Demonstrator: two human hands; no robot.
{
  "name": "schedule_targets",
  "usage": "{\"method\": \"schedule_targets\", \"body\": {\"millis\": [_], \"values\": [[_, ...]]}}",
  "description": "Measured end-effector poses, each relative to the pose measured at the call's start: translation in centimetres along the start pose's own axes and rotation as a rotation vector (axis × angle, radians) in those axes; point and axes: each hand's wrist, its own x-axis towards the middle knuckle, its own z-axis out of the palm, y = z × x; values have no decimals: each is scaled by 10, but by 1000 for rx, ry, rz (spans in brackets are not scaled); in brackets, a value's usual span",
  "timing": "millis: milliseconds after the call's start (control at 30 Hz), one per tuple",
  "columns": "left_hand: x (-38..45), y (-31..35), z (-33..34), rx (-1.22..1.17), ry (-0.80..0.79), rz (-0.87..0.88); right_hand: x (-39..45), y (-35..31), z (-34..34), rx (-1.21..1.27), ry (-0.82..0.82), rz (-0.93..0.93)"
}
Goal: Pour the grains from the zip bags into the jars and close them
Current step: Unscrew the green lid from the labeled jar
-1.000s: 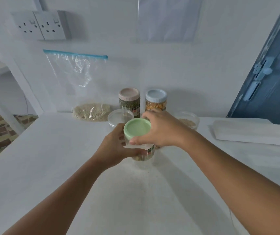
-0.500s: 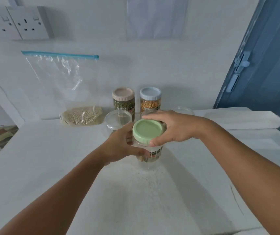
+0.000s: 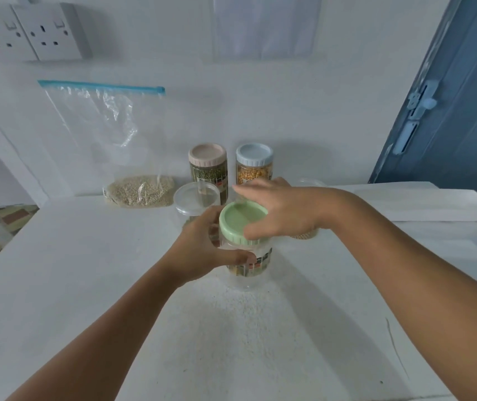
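The clear jar [image 3: 247, 264] stands on the white tabletop [image 3: 87, 285], close in front of the person, with its green lid [image 3: 238, 219] on top. The left hand [image 3: 202, 250] wraps around the jar's upper wall, thumb across the front. The right hand [image 3: 277, 211] lies over the lid's far edge with fingers spread and nearly straight, thumb against the rim; whether it truly grips the lid I cannot tell. The jar looks empty, so it is light: a hard twist could spin or tip it out of the left hand's hold. The lid may sit cross-threaded and jam. Just behind stand a lidless tub [image 3: 197, 201], two filled jars and the zip bag [image 3: 133, 169] of grains leaning on the wall; a slipping elbow or jerked jar could knock these over and spill grain
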Motion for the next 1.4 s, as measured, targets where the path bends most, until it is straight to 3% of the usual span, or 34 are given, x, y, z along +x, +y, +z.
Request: {"method": "schedule_targets", "body": {"millis": [133,300,467,633,767,1167,1400], "values": [[-1,2,-1,-23,-17,-20,5,-7,9,-253,192,70],[-2,8,-3,-29,-48,-25,2,-4,-2,-135,14,8],[-1,7,-4,-33,-62,-32,8,-11,5,-264,128,68],[1,7,-6,-25,-83,-19,4,-11,-6,-162,-18,8],[1,7,-5,-40,-98,-15,11,-16,3,-283,126,87],[3,4,-7,-20,-104,-10,13,-17,-11,-168,40,-144],[3,5,-9,-35,-126,-37,-4,1,-24,95,247,-219]]}}
